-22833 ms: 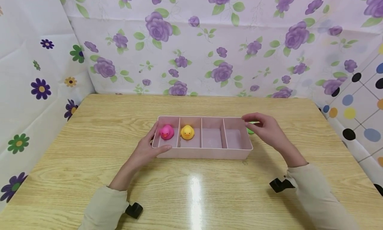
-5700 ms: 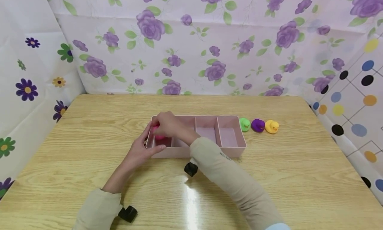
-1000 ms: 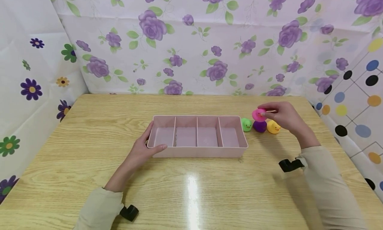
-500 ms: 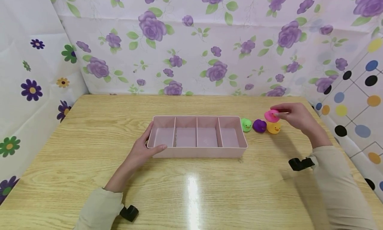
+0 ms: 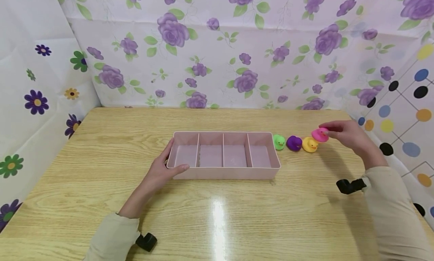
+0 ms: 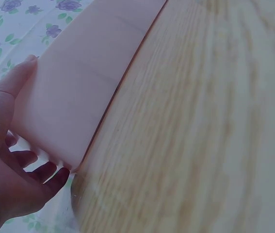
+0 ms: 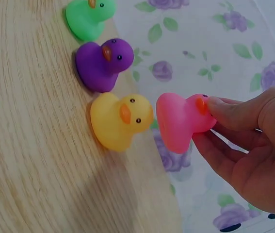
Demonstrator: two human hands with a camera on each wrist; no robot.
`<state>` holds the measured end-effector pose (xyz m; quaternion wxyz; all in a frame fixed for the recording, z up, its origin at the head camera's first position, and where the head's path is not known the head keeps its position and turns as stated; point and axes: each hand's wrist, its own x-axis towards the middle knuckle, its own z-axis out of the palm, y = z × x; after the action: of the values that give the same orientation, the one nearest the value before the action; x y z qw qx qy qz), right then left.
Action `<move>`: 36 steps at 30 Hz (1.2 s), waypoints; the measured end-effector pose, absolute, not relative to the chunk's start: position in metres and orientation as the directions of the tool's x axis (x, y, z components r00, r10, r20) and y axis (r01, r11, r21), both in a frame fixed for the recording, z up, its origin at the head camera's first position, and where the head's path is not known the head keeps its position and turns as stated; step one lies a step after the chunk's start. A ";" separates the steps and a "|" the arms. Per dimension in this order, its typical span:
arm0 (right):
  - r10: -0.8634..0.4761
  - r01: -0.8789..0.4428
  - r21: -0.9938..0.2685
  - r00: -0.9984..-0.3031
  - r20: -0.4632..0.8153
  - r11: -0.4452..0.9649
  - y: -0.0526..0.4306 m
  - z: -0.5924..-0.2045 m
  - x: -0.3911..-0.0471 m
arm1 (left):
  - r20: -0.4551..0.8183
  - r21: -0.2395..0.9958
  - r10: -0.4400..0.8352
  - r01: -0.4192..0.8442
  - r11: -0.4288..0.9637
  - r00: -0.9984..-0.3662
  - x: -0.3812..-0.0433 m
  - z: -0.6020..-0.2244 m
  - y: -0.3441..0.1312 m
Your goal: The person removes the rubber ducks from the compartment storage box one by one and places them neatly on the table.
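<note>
My right hand (image 5: pixel 350 136) pinches a pink rubber duck (image 7: pixel 176 121) by its head between thumb and fingers, raised just beyond a yellow rubber duck (image 7: pixel 113 124). A purple rubber duck (image 5: pixel 294 143) and a green rubber duck (image 5: pixel 279 142) stand to the left of the yellow one, making a row on the table. At the left end of a pale pink box (image 5: pixel 223 173) with several compartments, my left hand (image 5: pixel 161 170) grips it, thumb along the front wall. In the left wrist view its fingers (image 6: pixel 55 182) curl at the box's end. All the box's compartments are bare.
The wooden table (image 5: pixel 162 223) ends at a flowered cloth (image 5: pixel 217 65) behind. A dotted cloth (image 5: pixel 407 140) hangs at the right. The green duck stands close by the box's right end.
Over the last second my right hand has carried the pink duck rightward, from above the purple duck past the yellow one, and slightly lower. Earlier it was in the box. My left hand stays put.
</note>
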<state>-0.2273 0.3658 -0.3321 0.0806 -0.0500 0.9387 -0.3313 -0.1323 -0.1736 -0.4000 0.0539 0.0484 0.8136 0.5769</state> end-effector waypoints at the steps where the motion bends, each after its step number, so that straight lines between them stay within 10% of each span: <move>1: -0.142 -0.031 -0.633 -0.982 -0.125 0.774 0.368 -0.333 -0.227 | -0.031 0.943 0.140 0.017 0.332 -0.990 -0.132 -0.400 -0.174; 36: -0.130 0.001 -0.623 -0.978 -0.165 0.782 0.406 -0.374 -0.220 | -0.017 0.949 0.150 0.031 0.314 -0.989 -0.132 -0.402 -0.174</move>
<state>-0.2200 0.4062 -0.3743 0.0999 -0.0343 0.9386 -0.3284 -0.1324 -0.1740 -0.4019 0.0507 0.0559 0.8091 0.5828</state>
